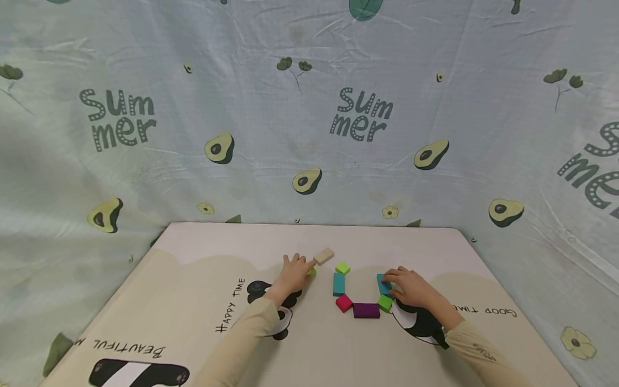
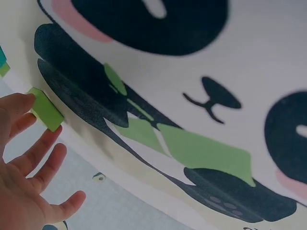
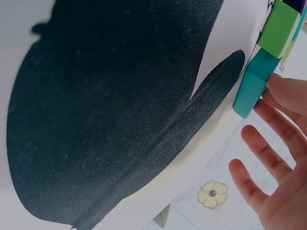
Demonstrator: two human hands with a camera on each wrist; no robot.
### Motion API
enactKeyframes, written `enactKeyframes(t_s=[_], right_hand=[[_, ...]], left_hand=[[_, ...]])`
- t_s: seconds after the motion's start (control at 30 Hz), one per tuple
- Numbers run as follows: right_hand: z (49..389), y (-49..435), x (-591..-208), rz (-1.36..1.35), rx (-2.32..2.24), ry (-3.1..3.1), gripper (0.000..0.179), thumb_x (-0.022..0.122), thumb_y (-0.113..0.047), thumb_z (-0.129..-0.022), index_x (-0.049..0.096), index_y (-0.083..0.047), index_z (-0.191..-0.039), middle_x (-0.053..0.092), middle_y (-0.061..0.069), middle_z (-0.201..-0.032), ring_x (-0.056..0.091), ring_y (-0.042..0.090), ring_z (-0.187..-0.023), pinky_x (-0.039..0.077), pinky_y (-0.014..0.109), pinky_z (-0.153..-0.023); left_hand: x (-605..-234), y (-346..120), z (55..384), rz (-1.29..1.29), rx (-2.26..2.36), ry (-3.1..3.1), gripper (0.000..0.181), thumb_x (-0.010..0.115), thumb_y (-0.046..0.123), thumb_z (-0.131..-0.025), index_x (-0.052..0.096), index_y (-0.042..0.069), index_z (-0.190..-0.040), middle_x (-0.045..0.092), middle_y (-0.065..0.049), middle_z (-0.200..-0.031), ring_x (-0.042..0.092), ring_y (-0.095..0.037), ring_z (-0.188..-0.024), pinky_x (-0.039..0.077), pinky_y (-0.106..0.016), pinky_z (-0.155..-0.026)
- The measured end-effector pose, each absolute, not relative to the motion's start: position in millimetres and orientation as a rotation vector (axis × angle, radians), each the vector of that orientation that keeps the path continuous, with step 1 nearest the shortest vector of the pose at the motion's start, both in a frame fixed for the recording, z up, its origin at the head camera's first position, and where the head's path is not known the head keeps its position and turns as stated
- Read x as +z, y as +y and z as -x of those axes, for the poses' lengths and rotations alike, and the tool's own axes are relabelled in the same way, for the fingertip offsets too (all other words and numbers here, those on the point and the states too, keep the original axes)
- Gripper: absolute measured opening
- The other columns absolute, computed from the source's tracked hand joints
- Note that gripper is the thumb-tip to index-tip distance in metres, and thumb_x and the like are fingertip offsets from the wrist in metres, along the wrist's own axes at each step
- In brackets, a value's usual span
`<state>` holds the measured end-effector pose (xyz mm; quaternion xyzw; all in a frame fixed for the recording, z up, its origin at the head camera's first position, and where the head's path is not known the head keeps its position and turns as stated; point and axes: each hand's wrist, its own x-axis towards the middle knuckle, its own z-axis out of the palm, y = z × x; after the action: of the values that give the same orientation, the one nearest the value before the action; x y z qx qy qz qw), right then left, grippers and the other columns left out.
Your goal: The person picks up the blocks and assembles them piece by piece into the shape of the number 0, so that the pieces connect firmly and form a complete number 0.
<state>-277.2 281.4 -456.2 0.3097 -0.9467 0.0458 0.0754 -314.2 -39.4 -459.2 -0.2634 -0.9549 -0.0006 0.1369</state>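
Observation:
In the head view my left hand (image 1: 293,274) is at the upper middle of the table and pinches a lime-green block (image 2: 46,109) between thumb and fingers. The other fingers spread loosely. Just beyond it lies a plain wooden block (image 1: 324,256). My right hand (image 1: 410,286) has thumb and forefinger at a teal block (image 3: 249,91), which stands at the right of a block outline. A green block (image 1: 384,303) touches that teal block's near end. The outline continues with a purple block (image 1: 366,310), a red block (image 1: 344,303), another teal block (image 1: 339,284) and a lime block (image 1: 343,267).
The pale table mat (image 1: 193,306) carries printed pandas and lettering. A hanging cloth (image 1: 271,118) with avocado prints rises behind and beside the table. The table's far edge runs a short way beyond the wooden block.

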Motion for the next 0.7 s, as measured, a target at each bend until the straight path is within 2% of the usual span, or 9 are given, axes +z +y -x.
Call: enactKeyframes(t_s=[0.43, 0.7], right_hand=[[277.4, 281.3, -457.3, -0.925, 0.150, -2.854, 0.026, 0.064, -0.016, -0.079, 0.063, -0.010, -0.105, 0.059, 0.007, -0.109, 0.052, 0.026, -0.095, 0.045, 0.044, -0.070], [277.1, 281.4, -457.7, -0.914, 0.139, -2.854, 0.027, 0.064, -0.016, -0.079, 0.063, -0.010, -0.105, 0.059, 0.006, -0.109, 0.052, 0.026, -0.096, 0.045, 0.044, -0.071]], left_hand=[[-462.1, -45.2, 315.2, 0.824, -0.143, -2.670, 0.028, 0.063, 0.017, -0.081, 0.059, 0.017, -0.109, 0.058, -0.010, -0.087, 0.048, -0.025, -0.085, 0.037, -0.055, -0.078], [-457.3, -43.7, 311.7, 0.861, -0.171, -2.602, 0.025, 0.062, 0.021, -0.082, 0.061, 0.017, -0.107, 0.057, -0.007, -0.087, 0.046, -0.022, -0.082, 0.035, -0.046, -0.072]])
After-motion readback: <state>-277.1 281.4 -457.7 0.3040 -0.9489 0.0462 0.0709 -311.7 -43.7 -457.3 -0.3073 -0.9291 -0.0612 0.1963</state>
